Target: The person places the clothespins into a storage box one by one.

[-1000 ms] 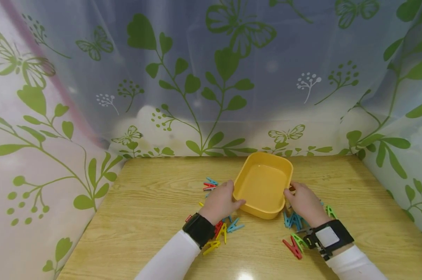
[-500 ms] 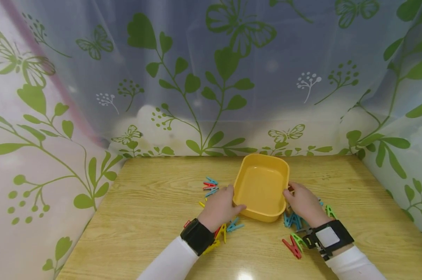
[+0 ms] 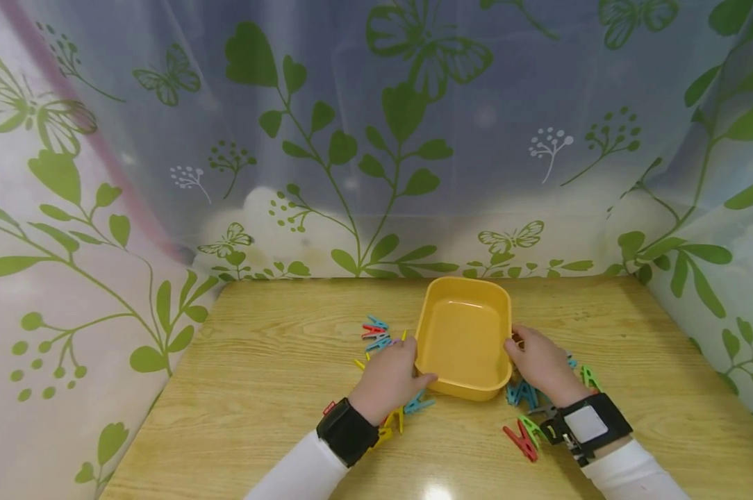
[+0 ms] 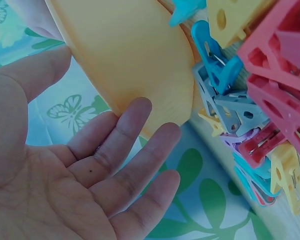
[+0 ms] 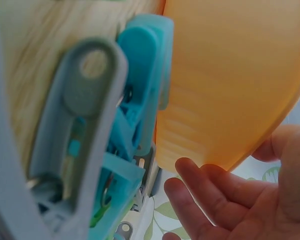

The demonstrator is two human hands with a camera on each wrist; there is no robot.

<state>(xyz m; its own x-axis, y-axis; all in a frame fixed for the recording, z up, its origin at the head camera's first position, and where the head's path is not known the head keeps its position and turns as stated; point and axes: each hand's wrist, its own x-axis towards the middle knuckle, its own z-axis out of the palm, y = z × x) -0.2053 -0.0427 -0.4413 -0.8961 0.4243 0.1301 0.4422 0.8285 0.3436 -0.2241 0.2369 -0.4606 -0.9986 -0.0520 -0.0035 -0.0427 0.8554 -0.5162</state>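
Two hands [image 3: 385,378] [image 3: 544,362] at edges of tub [image 3: 464,340]

Wood-grain counter [image 3: 276,347], glare [image 3: 437,493] at its near side. Curtain [image 3: 514,173] behind and both sides, green leaf-and-butterfly print.

I can read no text; the red tag [image 3: 329,408] on my left wristband [image 3: 348,433] is too small.

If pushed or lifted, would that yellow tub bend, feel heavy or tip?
The yellow tub would probably stay stiff: its rim looks even between the left hand and right hand. It's likely light for its size, being empty and seemingly thin plastic. Pushed, it would probably slide rather than tip, looking wide and shallow.
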